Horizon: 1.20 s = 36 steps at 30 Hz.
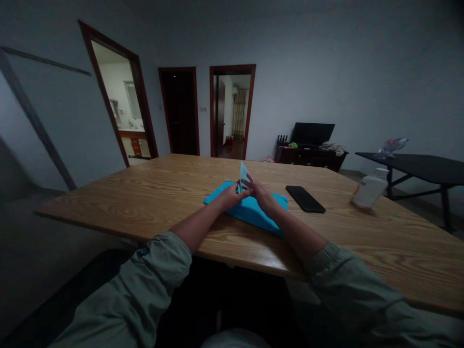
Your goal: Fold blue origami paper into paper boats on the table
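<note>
A thin pale blue sheet (242, 172), seemingly paper, stands upright between my hands, its top coming to a narrow point. My left hand (232, 196) is closed on its lower part, with the thumb reaching to the right. On the sheet's right side, my right hand (262, 194) has its fingers spread toward it, the fingertips at or against its face. Whether the right fingers pinch any of it is hard to see. Under both hands a bright blue cloth (250, 212) lies flat on the wooden table.
Right of the cloth lies a black phone (305, 198). Farther right a white bottle (369, 189) stands on the wooden table (145, 203). Beyond are a dark table (427, 166) with a clear plastic item, a television (312, 133) on a low cabinet, and doorways in the back wall.
</note>
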Motion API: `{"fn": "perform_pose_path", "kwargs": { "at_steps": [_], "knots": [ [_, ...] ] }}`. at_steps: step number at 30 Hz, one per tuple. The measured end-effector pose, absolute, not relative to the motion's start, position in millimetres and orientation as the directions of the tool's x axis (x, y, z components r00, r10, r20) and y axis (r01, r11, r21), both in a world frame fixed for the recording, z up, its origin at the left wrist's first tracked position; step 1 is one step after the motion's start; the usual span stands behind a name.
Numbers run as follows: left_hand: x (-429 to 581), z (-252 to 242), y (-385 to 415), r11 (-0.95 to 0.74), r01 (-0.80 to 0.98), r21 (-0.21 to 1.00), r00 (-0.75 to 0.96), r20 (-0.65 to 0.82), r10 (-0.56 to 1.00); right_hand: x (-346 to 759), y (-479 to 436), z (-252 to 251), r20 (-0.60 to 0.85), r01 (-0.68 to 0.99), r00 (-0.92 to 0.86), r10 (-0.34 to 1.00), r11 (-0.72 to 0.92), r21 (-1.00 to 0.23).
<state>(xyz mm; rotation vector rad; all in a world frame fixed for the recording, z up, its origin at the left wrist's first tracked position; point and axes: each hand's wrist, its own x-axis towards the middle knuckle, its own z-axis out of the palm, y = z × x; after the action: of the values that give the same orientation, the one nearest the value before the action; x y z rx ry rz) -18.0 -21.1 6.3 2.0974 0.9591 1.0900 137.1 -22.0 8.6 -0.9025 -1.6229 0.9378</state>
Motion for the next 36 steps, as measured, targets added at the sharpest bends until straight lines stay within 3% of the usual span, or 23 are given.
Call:
{"fn": "perform_pose_path", "kwargs": {
  "at_steps": [2, 5, 8, 11, 13, 15, 18, 23, 26, 28, 31, 33, 36],
  "knots": [
    [-23.1, 5.4, -13.3, -0.566, 0.233, 0.791, 0.373, 0.465, 0.803, 134.0, -23.5, 9.9, 0.35, 0.018, -0.293, 0.89, 0.371, -0.929],
    [-33.5, 1.3, 0.7, -0.483, 0.16, 0.861, 0.287, 0.428, 0.857, 140.4, -26.3, 14.7, 0.381, 0.124, -0.329, 0.864, 0.44, -0.889],
    [-42.7, -2.1, 9.1, -0.328, 0.021, 0.945, 0.226, 0.315, 0.922, 160.6, -22.7, 19.1, 0.515, 0.36, -0.173, 0.84, 0.541, -0.76],
    [-47.6, -1.0, 7.3, -0.177, -0.185, 0.967, 0.266, 0.222, 0.938, 187.8, -10.7, 19.9, 0.558, 0.475, 0.017, 0.83, 0.484, -0.734],
    [-48.7, 1.6, 2.6, -0.109, -0.28, 0.954, 0.326, 0.202, 0.924, 203.4, -2.3, 18.6, 0.46, 0.42, 0.056, 0.886, 0.397, -0.816],
    [-49.1, 4.1, -1.9, -0.076, -0.335, 0.939, 0.357, 0.201, 0.912, 213.6, 3.0, 16.6, 0.233, 0.305, 0.011, 0.972, 0.218, -0.927],
    [-50.1, 5.8, -4.4, -0.056, -0.359, 0.932, 0.372, 0.198, 0.907, 218.2, 3.6, 14.5, 0.038, 0.16, -0.078, 0.996, 0.051, -0.986],
    [-56.1, 0.6, 4.8, -0.122, -0.185, 0.975, 0.335, 0.179, 0.925, 214.6, -0.3, 14.2, 0.101, 0.075, -0.065, 0.993, 0.106, -0.992],
    [-62.0, -6.2, 11.5, -0.245, 0.108, 0.964, 0.265, 0.209, 0.941, 217.1, 4.1, 10.3, 0.128, 0.232, -0.003, 0.992, 0.125, -0.965],
    [-66.5, -9.8, 13.3, -0.343, 0.368, 0.864, 0.252, 0.263, 0.931, 221.4, 9.5, 5.0, 0.175, 0.455, 0.008, 0.985, 0.152, -0.877],
    [-72.6, -10.4, 11.5, -0.421, 0.648, 0.634, 0.314, 0.281, 0.907, 227.9, 17.2, -3.6, 0.221, 0.752, -0.052, 0.974, 0.184, -0.633],
    [-75.4, -7.1, 8.1, -0.436, 0.724, 0.534, 0.374, 0.228, 0.899, 230.1, 19.8, -7.4, 0.203, 0.85, -0.087, 0.975, 0.179, -0.496],
    [-77.2, 0.4, 1.3, -0.515, 0.706, 0.486, 0.5, 0.173, 0.849, 229.9, 19.1, -8.8, 0.174, 0.896, -0.101, 0.98, 0.166, -0.412]
  ]
}}
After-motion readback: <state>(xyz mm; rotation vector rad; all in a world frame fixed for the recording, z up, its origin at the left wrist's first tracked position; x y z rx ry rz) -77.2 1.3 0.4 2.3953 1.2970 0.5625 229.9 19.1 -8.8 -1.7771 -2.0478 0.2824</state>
